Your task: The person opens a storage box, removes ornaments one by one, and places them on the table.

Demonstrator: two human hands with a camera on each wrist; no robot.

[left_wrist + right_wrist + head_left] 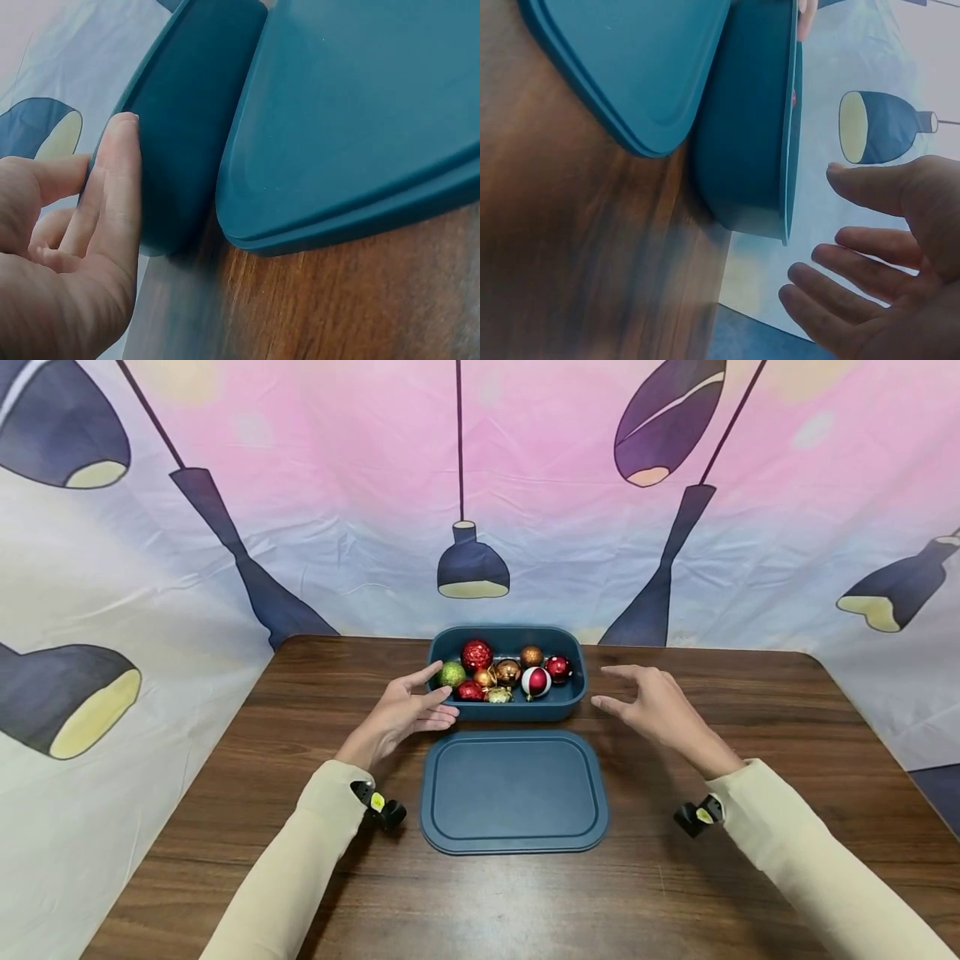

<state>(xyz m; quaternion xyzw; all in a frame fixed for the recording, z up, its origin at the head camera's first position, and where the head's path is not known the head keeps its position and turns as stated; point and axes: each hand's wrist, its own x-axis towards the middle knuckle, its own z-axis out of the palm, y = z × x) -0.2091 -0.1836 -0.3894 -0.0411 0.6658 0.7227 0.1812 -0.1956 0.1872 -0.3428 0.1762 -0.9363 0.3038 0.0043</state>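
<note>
A dark blue-green box stands at the back of the table with several Christmas baubles in it. Among them are a glittery green bauble, a large red bauble and a red-and-white bauble. At the box's left end is my left hand, fingers fairly straight and lying against or very near its wall; contact is not certain. Off the right end, my right hand hovers apart from the box, thumb and fingers spread around nothing. The matching lid lies flat in front of the box.
The brown wooden table ends just behind the box, where a printed cloth backdrop hangs. Each wrist carries a small black camera, the left camera being beside the lid.
</note>
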